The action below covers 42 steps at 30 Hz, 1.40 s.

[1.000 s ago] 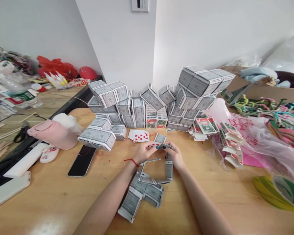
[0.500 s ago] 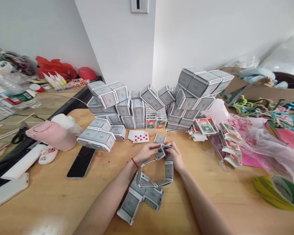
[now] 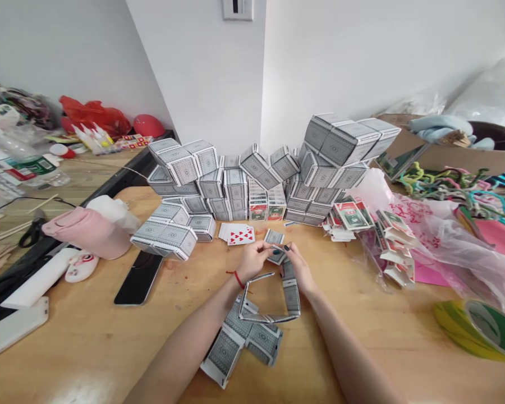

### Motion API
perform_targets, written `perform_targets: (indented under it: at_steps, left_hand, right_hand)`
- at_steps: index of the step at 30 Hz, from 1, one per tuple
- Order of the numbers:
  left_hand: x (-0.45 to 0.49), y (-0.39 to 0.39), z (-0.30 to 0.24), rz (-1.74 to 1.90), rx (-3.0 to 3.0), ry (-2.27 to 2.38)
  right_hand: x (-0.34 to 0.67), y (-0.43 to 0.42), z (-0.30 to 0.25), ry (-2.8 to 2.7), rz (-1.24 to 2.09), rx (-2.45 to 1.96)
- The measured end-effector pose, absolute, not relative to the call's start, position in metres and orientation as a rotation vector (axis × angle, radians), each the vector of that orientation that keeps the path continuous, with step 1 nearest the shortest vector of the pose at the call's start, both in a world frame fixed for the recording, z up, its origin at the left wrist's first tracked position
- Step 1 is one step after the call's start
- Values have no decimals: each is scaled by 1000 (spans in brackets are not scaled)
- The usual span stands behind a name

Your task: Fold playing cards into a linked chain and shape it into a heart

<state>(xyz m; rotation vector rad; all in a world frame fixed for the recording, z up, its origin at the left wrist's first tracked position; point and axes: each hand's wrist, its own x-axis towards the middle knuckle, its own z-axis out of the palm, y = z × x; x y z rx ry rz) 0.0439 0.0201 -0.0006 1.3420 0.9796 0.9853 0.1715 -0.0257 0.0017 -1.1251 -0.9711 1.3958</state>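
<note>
My left hand, with a red cord on its wrist, pinches one edge of a grey-backed playing card. Closed on the other side of that card is my right hand. From under the right hand hangs a bent band of folded playing cards, curving round toward my left wrist; its left end stands free. Below the band lie joined grey-backed cards, partly folded. Just beyond my fingertips a small stack of cards rests on the table.
Behind stand built-up blocks of folded cards. A fanned card pile shows a red heart card. Left are a phone and a pink bottle. Right are card boxes, plastic bags and a roll of yellow-green tape.
The card between my hands has tilted flatter and my fingers have drawn closer along it. The band's left end has come away from the card and now stands apart.
</note>
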Motion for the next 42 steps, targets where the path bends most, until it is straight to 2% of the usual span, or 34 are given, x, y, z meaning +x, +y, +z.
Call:
perform_targets:
  at_steps: [8, 17, 25, 32, 38, 42]
  left_hand:
    - [42, 19, -3, 1030, 1766, 953]
    - [36, 21, -8, 918, 1768, 1034]
    - [35, 18, 1, 1159, 2133, 1071]
    - [44, 21, -7, 941, 2391, 1210]
    - [42, 25, -15, 916, 2385, 1202]
    - [40, 24, -9, 1071, 2290, 1190]
  right_hand:
    - [174, -26, 2, -819, 1328, -1044]
    - [181, -25, 8, -983, 1450, -1128]
    - [185, -24, 3, -778, 1292, -1142]
    - [188, -20, -4, -624, 1253, -1217]
    - [187, -17, -4, -597, 1226, -1065]
    - [186, -16, -6, -615, 1208, -1043]
